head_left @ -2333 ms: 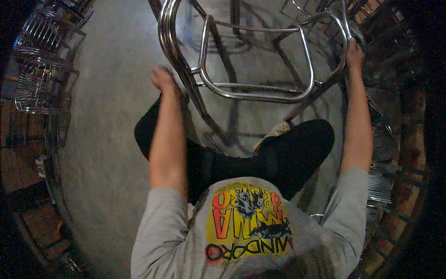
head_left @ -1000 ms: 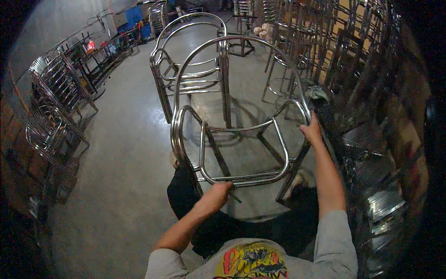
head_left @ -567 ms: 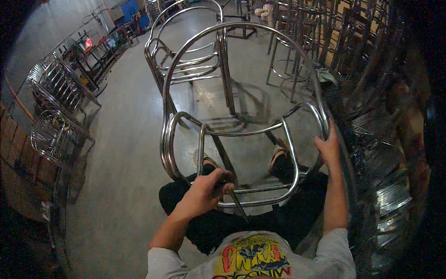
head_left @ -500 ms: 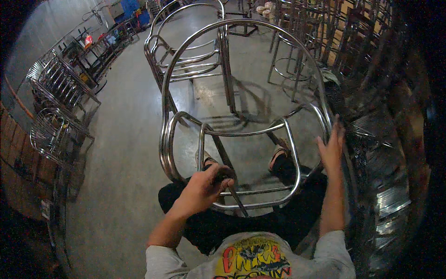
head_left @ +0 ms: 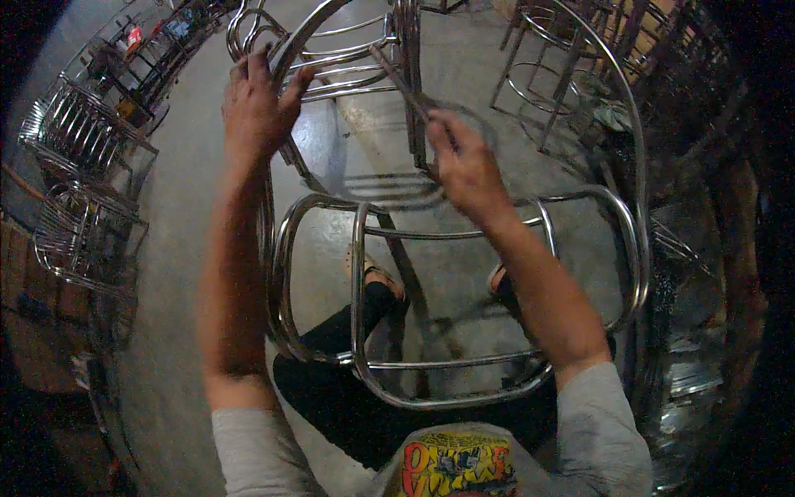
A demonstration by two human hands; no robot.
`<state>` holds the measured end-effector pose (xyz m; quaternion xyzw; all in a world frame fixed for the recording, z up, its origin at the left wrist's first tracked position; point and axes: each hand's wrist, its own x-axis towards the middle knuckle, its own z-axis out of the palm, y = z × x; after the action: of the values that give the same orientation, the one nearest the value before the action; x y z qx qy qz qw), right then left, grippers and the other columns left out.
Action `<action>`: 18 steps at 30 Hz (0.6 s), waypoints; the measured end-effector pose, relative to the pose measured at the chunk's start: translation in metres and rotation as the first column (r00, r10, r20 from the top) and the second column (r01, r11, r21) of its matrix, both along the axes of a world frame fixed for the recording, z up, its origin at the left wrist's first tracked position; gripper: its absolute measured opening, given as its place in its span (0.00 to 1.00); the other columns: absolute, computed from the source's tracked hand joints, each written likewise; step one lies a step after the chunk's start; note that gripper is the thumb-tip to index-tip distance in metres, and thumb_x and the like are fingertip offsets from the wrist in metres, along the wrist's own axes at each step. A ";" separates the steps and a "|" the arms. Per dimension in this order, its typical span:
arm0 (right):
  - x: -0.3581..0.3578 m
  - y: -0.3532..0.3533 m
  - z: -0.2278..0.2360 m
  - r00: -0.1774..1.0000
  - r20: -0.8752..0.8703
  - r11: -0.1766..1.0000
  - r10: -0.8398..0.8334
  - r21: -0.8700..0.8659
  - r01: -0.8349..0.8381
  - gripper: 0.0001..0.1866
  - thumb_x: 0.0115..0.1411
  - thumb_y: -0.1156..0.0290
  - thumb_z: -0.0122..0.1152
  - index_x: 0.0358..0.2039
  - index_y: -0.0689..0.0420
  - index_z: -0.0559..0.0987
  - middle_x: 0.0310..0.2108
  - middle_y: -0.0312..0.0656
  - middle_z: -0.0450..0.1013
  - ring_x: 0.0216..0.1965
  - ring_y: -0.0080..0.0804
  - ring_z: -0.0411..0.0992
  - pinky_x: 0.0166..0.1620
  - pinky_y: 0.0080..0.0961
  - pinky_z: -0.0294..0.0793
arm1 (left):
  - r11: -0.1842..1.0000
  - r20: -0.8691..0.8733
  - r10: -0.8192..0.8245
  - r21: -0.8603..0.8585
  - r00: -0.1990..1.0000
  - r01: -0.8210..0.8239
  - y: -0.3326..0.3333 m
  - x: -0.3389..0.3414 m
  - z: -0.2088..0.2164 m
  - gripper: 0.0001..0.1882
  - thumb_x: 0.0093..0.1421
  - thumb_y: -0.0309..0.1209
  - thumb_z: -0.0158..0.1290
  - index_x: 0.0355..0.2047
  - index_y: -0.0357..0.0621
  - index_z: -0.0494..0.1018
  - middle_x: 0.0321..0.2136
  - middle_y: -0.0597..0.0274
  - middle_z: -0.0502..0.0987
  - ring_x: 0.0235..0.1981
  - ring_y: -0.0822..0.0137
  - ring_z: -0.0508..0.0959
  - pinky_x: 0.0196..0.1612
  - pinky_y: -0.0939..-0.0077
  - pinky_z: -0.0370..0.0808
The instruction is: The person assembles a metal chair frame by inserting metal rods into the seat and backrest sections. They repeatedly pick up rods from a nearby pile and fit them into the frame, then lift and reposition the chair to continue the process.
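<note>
A shiny tubular metal chair frame (head_left: 451,403) lies across my lap, its large hoop reaching away from me. My left hand (head_left: 258,112) is closed around the left side of the hoop, near its far end. In my right hand (head_left: 468,166) is a thin brownish rod (head_left: 402,81), gripped at one end above the middle of the frame. The rod slants forward and to the left; its far tip overlaps a second chair frame in view, and I cannot tell whether they touch.
A second metal chair frame (head_left: 344,85) stands on the floor just ahead. Stacked metal chairs (head_left: 87,132) line the left side. At the far right stand stool frames (head_left: 542,89), with shiny metal pieces (head_left: 691,377) lower down beside me.
The rod has passed from my left hand to my right. My left hand has moved forward onto the hoop. The right hand has left the frame's right side and come inward; the frame appears nearer.
</note>
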<state>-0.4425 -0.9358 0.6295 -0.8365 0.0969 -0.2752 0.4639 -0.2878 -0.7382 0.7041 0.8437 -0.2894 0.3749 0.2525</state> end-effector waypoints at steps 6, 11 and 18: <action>0.097 -0.040 -0.005 0.996 0.050 0.997 -0.079 0.010 0.078 0.22 0.66 0.55 0.48 0.46 0.62 0.75 0.37 0.58 0.76 0.42 0.56 0.75 0.45 0.44 0.72 | 0.985 -0.572 -0.154 -0.153 0.806 0.079 0.024 0.053 -0.032 0.22 0.66 0.47 0.49 0.47 0.39 0.68 0.34 0.48 0.77 0.36 0.55 0.76 0.43 0.64 0.71; 0.136 -0.056 -0.009 0.992 0.116 0.999 0.044 0.021 -0.047 0.22 0.66 0.55 0.48 0.46 0.62 0.76 0.30 0.52 0.76 0.34 0.44 0.76 0.41 0.38 0.72 | 0.977 -0.499 -0.193 -0.181 0.845 0.116 0.024 0.047 -0.034 0.22 0.66 0.47 0.49 0.46 0.39 0.69 0.34 0.49 0.77 0.36 0.58 0.76 0.43 0.66 0.71; 0.153 -0.078 -0.004 0.990 0.101 0.994 0.101 -0.060 -0.095 0.21 0.66 0.56 0.50 0.43 0.64 0.76 0.25 0.46 0.74 0.28 0.34 0.72 0.36 0.33 0.71 | 0.993 -0.515 -0.085 -0.118 0.853 0.028 0.021 0.039 -0.030 0.22 0.65 0.47 0.49 0.46 0.38 0.70 0.32 0.49 0.77 0.34 0.56 0.77 0.40 0.63 0.72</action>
<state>-0.2896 -1.0143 0.6256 -0.8373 0.0240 -0.2977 0.4580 -0.2488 -0.7168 0.6746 0.8899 -0.2150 0.1411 0.3767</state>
